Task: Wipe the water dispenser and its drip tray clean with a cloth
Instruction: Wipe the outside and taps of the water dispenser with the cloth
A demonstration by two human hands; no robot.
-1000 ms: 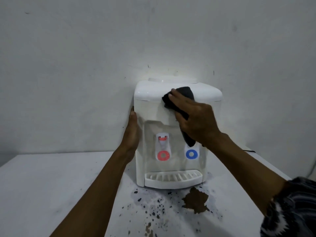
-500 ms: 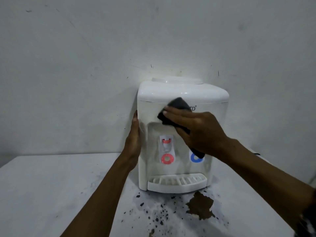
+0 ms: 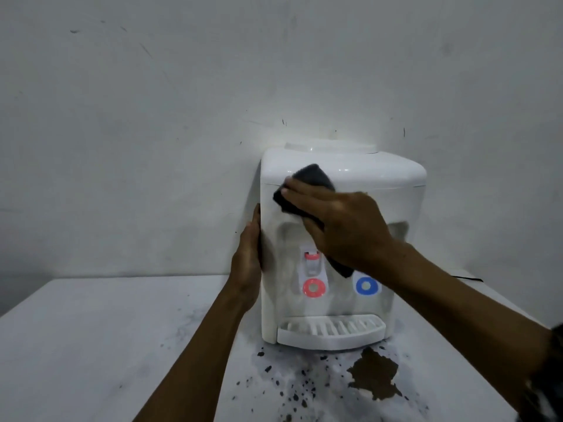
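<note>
Step in hand: wiping the upper front panel of the dispenser [image 3: 380, 175].

1. Position. The dispenser stands at centre right of the frame, on the white counter [image 3: 91, 345], with its back close to the wall [image 3: 152, 117]. The tray [image 3: 330, 332] sits at its foot, in the lower centre right.
2. Right hand [image 3: 344, 229]. Fingers straight and held together, lying flat on the dark cloth [image 3: 313, 176] and pressing it to the upper left part of the front panel, just under the top cover. A tail of cloth hangs below the palm, between the red tap [image 3: 313, 287] and the blue tap [image 3: 367, 286].
3. Left hand [image 3: 248, 263]. Flat against the dispenser's left side wall, fingers straight, bracing the unit. It pinches nothing.
4. Progress, as judged: early to middle. The recess around the 2 taps and the tray show no cloth contact at this moment.
5. Next move, as judged: carry the cloth down the panel into the tap recess, then along the tray slats. The brace on the left side should be held so the light unit does not slide.
6. Noted: a brown patch [image 3: 374, 376] and dark specks mark the counter in front of the tray.
</note>
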